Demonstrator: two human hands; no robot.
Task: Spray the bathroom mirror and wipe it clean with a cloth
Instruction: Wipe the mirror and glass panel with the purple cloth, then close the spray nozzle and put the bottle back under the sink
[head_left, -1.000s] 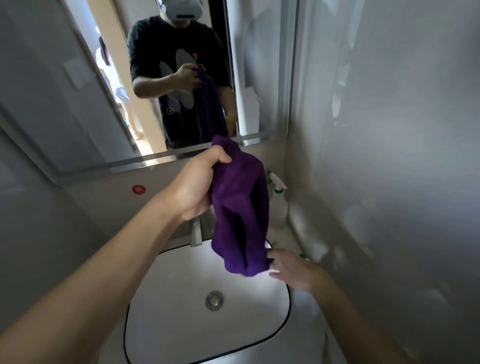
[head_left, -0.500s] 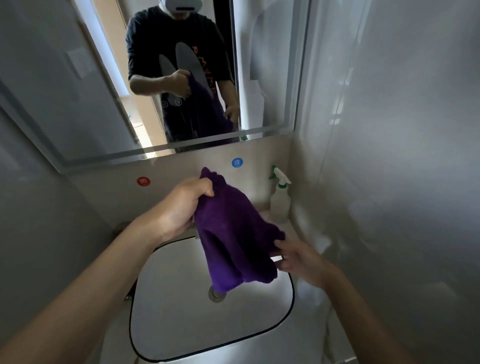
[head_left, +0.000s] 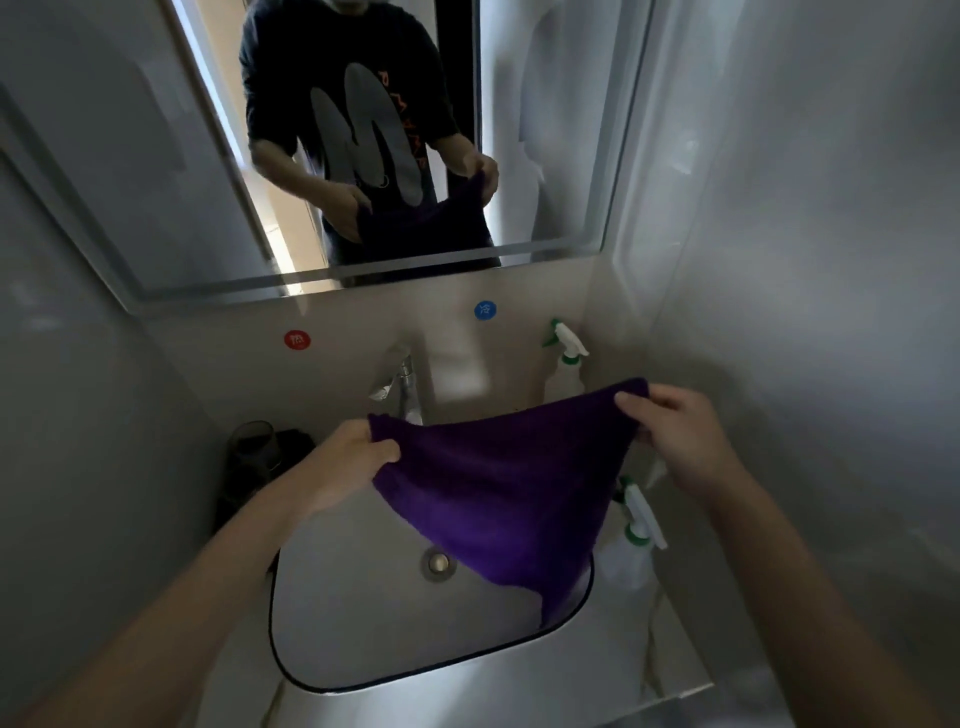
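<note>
A big flat mirror (head_left: 156, 182) hangs on the far wall, smooth and shiny. Below it, at the far left of the pale counter (head_left: 519, 696), stands a dark round cup (head_left: 252, 441). On the wall is a small round red sticker (head_left: 297, 340).

The left hand (head_left: 348, 462) pinches the left corner of the cloth (head_left: 509, 478), with its fingers (head_left: 384, 449) curled tight on the edge. The cloth is purple, soft and fuzzy. It is stretched out in the air between the two hands, over the sink (head_left: 353, 623), and its low corner hangs down at the sink's right side. The sink is white and smooth, a square with round corners and a thin black rim. A round metal drain (head_left: 438, 563) sits in its middle. A shiny metal tap (head_left: 405, 384) stands at the far side, just behind the cloth.

Farther right is a small round blue sticker (head_left: 485, 310). A white plastic spray bottle (head_left: 566, 358) with a green tip stands far, by the wall. A near spray bottle (head_left: 631, 540) stands just right of the sink. The right hand (head_left: 680, 436) grips the cloth's right corner, fingers (head_left: 631, 402) curled over the edge.

Count them: one mirror, one cup, two stickers, two hands, one cloth, one sink, one drain, one tap, two bottles.
</note>
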